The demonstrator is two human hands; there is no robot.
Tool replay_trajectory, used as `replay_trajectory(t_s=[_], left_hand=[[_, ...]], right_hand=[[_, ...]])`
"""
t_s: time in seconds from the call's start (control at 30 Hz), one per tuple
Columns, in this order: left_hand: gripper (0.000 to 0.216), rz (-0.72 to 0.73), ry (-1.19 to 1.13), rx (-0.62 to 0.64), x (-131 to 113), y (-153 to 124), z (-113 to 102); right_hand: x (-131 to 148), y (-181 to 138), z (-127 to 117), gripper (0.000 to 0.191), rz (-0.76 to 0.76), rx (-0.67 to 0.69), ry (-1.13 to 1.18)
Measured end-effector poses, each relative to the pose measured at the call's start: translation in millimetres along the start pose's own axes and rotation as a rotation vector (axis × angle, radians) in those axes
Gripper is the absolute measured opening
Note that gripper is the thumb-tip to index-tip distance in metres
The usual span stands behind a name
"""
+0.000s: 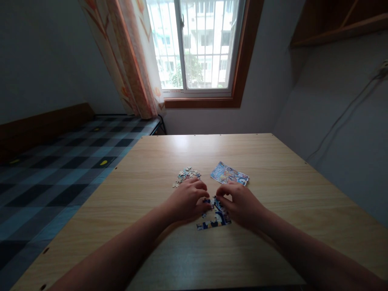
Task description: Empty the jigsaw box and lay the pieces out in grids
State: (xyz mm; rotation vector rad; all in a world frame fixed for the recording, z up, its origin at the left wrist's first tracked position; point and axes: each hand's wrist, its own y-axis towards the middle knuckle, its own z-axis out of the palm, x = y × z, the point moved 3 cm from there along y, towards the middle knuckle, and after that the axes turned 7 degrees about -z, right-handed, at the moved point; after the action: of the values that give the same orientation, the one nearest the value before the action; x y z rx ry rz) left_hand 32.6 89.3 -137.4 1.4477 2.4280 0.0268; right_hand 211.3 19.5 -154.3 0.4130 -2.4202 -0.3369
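We see a partly joined jigsaw puzzle (220,219) lying flat on the near part of the tabletop, a little right of the middle of our view, its near edge a row of dark blue, white and yellow pieces. Our two hands are apart from each other: the left hand (190,200) curves over the puzzle's left side, while the right hand (239,202) bends at its right, thumb and forefinger brought close at the far edge; we cannot tell whether either grips a piece. Just beyond the left hand we have a heap of loose pieces (187,173), and beyond the right a colourful printed sheet (227,173). The tabletop (169,258) is pale, grained wood, glossy toward the window, with small dark holes along its edges. To our left stands a bed (75,161) with blue and black checked bedding. Ahead, daylight enters a barred window (207,44) framed in reddish wood, a flower-patterned curtain (130,52) hanging at its left. On our right, a cable (342,111) trails down the wall, and a wooden shelf (342,32) hangs above.
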Motion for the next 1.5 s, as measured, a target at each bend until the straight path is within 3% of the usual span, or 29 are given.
replay_trajectory(t_s=[0.2, 0.5, 0.77, 1.0, 1.23, 1.4, 1.5], left_hand=[[0.007, -0.019, -0.004, 0.014, 1, 2, 3], [0.014, -0.136, -0.076, -0.121, 10, 2, 2], [0.015, -0.163, -0.152, -0.131, 13, 3, 4], [0.016, -0.161, -0.184, -0.141, 10, 3, 6], [0.015, -0.152, -0.269, -0.17, 4, 3, 5], [0.014, -0.295, -0.443, -0.174, 12, 6, 6], [0.013, -0.391, -0.429, -0.219, 24, 7, 3]], right_hand=[[2, -1, 0, 0.008, 0.042, -0.011, -0.02], [3, -1, 1, 0.008, 0.05, -0.013, 0.012], [-3, 0, 0, 0.014, 0.024, -0.035, -0.039], [-9, 3, 0, 0.018, -0.101, -0.092, -0.058], [3, 3, 4, 0.014, -0.156, -0.089, 0.014], [-1, 4, 3, 0.019, -0.135, -0.111, 0.005], [-10, 5, 3, 0.019, -0.112, -0.114, -0.067]])
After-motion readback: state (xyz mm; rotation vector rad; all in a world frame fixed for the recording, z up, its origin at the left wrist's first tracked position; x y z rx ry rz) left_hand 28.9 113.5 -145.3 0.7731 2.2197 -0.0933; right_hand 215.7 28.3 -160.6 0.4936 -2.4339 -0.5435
